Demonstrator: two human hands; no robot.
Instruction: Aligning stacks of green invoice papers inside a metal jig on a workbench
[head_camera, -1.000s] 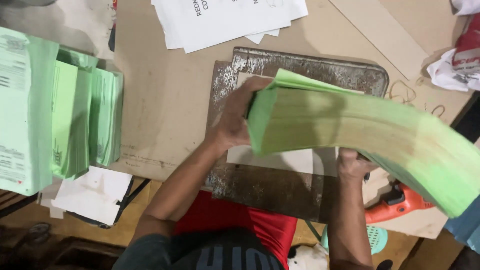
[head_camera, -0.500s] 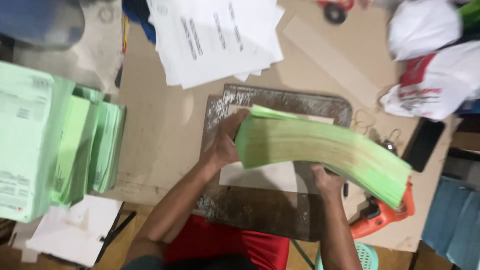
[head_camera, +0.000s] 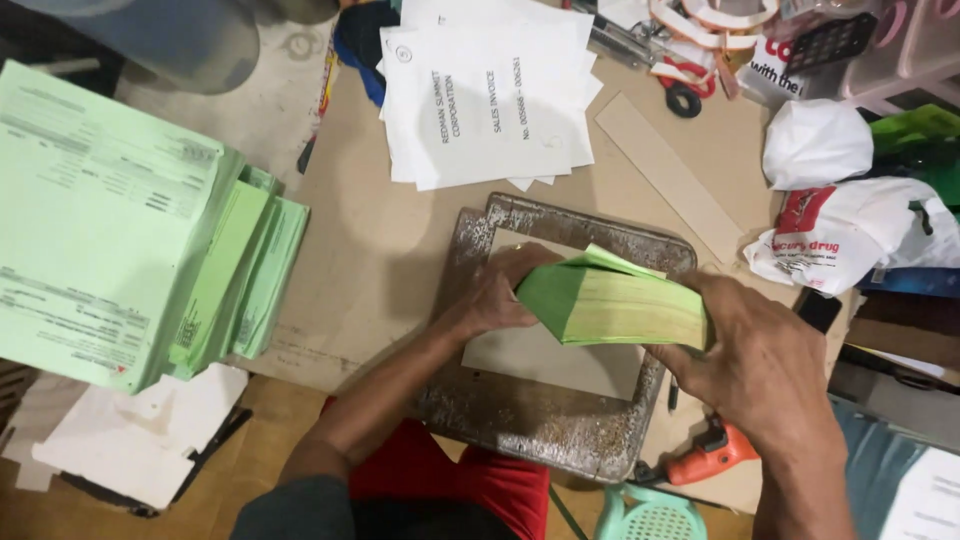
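While both hands press in from the two ends, the thick block of light green paper sheets (head_camera: 615, 305) stands on its edge, so the sheets can line up and none slide out. Nearest to the person, a red cloth (head_camera: 470, 480) covers the lap, and a small mint green plastic stool with holes (head_camera: 645, 515) sits just beside it. An orange plastic tool (head_camera: 712, 455) lies near the stool, partly under the right arm. The right hand (head_camera: 760, 355) wraps around the right end of the green block, with the fingers curled over it. The left hand (head_camera: 495, 295) grips the left end, with the thumb on top. The block rests over a plain tan cardboard sheet (head_camera: 550, 355), which lies on a rusty, speckled metal plate with round corners (head_camera: 520, 420). The hard flat plate gives the paper a firm place to be tapped even. Off to the left, big stacks of printed green forms (head_camera: 110, 220) lie fanned out, close enough to reach. Torn white paper scraps (head_camera: 140, 440) lie below them. Farther away, white printed sheets (head_camera: 485, 95) sit in a loose pile on the brown cardboard-covered table (head_camera: 370, 250). A long tan cardboard strip (head_camera: 670, 175) lies slanted beside them. To the far right, crumpled white plastic bags (head_camera: 830, 200) are bunched up, well apart from the hands.
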